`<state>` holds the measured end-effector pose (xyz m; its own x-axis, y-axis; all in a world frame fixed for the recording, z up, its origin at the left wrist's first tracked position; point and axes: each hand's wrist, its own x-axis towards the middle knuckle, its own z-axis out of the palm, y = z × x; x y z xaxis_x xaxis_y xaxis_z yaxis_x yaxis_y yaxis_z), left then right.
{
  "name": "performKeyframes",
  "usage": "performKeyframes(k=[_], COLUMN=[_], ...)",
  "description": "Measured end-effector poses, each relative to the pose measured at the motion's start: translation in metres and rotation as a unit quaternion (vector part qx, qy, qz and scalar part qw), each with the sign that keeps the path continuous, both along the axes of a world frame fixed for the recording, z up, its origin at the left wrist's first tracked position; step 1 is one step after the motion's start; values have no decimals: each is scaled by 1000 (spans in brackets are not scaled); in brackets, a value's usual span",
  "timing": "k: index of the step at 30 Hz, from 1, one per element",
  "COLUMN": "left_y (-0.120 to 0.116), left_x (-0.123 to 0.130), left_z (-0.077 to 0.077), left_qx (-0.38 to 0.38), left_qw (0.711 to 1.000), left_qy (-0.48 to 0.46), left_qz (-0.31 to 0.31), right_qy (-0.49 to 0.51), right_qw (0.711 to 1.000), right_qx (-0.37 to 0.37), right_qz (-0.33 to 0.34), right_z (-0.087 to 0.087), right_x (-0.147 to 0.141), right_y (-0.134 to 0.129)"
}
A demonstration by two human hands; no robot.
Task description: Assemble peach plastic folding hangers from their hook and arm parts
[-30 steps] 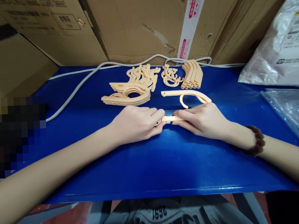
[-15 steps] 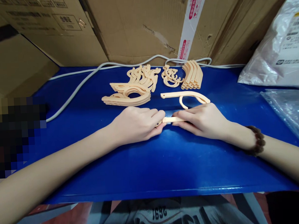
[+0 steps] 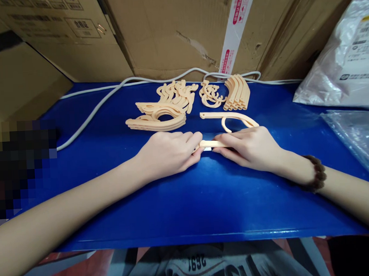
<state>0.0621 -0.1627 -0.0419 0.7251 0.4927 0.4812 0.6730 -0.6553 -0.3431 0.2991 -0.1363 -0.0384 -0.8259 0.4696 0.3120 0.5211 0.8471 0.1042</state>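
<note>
Both my hands are closed, low over the blue table (image 3: 188,203), on a narrow cream plastic hanger arm (image 3: 214,144). My left hand (image 3: 175,151) pinches its left end between thumb and fingers; my right hand (image 3: 247,149) grips farther along and hides the rest. A second cream piece may sit in the left fingers, but they cover it. Just beyond my right hand lies a similar hanger arm with a curved hook (image 3: 229,118). Past my left hand rests a stack of folded cream hangers (image 3: 157,123).
Behind are a loose pile of curved cream pieces (image 3: 177,93), a few hooks (image 3: 211,94) and nested hanger arms (image 3: 237,92). A white cable (image 3: 93,114) runs along the back, before cardboard boxes (image 3: 172,31). On the right are a white parcel bag (image 3: 338,72) and clear plastic (image 3: 357,133).
The held hanger arm has risen and tilted slightly within my fingers. The arm with the hook beyond has shifted a little at its left end. Both hands keep nearly the same place.
</note>
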Motion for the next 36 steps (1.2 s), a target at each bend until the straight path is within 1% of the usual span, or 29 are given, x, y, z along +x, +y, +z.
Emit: performKeyframes(k=[5,10,13,16,19,24,26,29,36], left_y=[1,1,1,2,2,1,1,1,1], left_x=[-1,-2,-3,-4,-6,-6,-6,-6,-7], left_z=[0,1,0,-1,-3,-2,-2,-1,0], left_qx=[-4,6,14,28,44,49,49,51,47], left_qw=[1000,1000,1000,999,999,999,998,998,998], left_qy=[2,6,-4,-13,-15,-22,-23,-25,-27], left_qz=[8,14,14,15,17,10,7,0,-17], right_qy=[16,32,76,149,195,209,206,197,175], right_qw=[1000,998,995,986,978,974,973,973,978], right_qx=[20,52,65,64,40,-64,-90,-106,-103], right_qz=[-6,-4,-18,-49,-67,-58,-56,-53,-48], right_z=[1,6,9,10,7,4,3,3,1], right_x=[1,2,4,7,10,10,9,8,10], right_y=[0,-1,0,5,12,18,18,19,21])
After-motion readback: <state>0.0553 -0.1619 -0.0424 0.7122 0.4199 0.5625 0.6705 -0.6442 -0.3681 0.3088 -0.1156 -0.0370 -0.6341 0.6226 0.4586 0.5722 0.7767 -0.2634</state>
